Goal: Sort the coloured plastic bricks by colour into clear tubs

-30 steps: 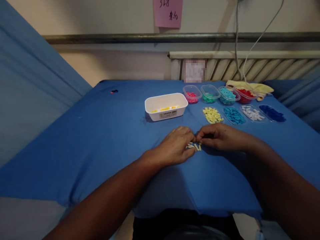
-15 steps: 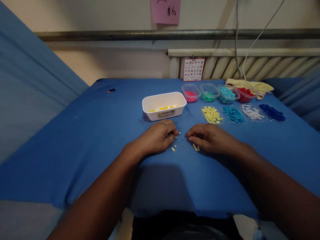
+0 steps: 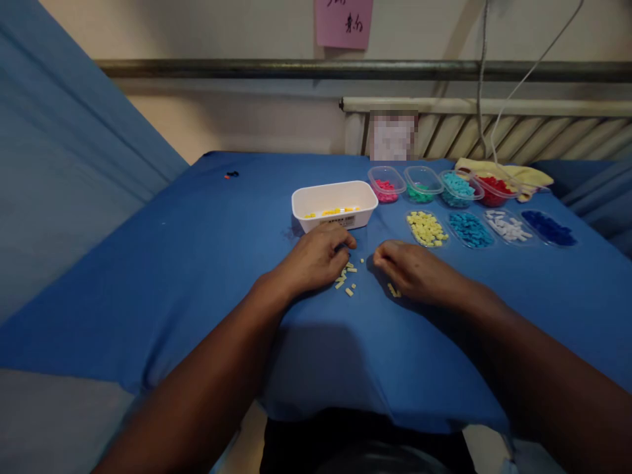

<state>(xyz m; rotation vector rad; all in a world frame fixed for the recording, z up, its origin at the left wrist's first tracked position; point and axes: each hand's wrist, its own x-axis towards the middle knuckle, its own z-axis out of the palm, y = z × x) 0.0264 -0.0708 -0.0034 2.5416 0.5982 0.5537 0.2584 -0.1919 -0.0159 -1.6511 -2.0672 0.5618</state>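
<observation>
My left hand (image 3: 320, 258) hovers just in front of the white tub, its thumb and bent fingers apart. Beside its thumb, several small pale yellow building bricks (image 3: 351, 269) lie scattered on the blue cloth. To the right, my right hand (image 3: 409, 268) rests with fingers curled and pressed together; whatever is in them is hidden. A short joined strip of pale yellow bricks (image 3: 394, 290) sticks out from under this hand. The white tub (image 3: 302, 209) holds some deeper yellow pieces (image 3: 340, 211) on its bottom.
Clear boxes of pink (image 3: 386, 191), green (image 3: 419, 193), light blue (image 3: 457, 185) and red bricks (image 3: 494, 187) stand behind trays of yellow (image 3: 427, 229), teal (image 3: 470, 229), white (image 3: 508, 226) and dark blue bricks (image 3: 549, 228). A yellow cloth (image 3: 536, 175) lies at back right.
My left hand has opened and drawn back slightly, uncovering more pale yellow bricks. My right hand stays closed, its fingers curled tighter. The whole view has shifted a little.
</observation>
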